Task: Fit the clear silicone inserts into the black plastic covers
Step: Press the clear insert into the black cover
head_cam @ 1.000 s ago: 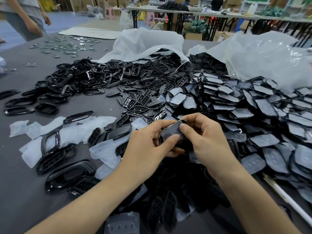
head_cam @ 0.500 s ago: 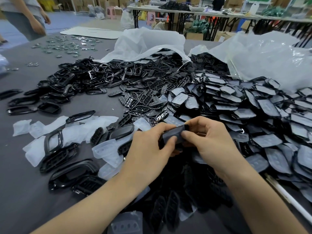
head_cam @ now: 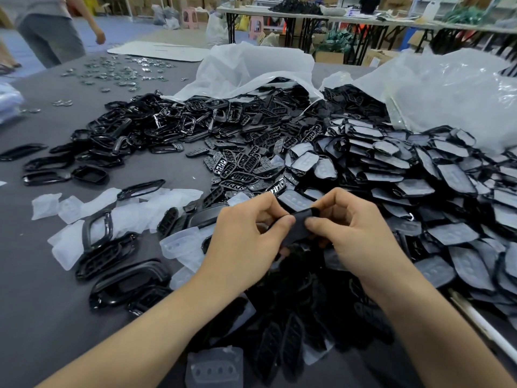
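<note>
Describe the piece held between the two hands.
The cover is a small, flat piece of black plastic with a dull, greyish near face and a rounded upper edge. It is held tilted above a heap of black parts. The left hand and the right hand both pinch it, with thumbs on its near face and fingers curled behind. Blur hides whether a clear insert is seated in it.

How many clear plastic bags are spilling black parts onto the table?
2: the centre bag at the back, the right bag beside it. The left-edge plastic is unclear.
</note>
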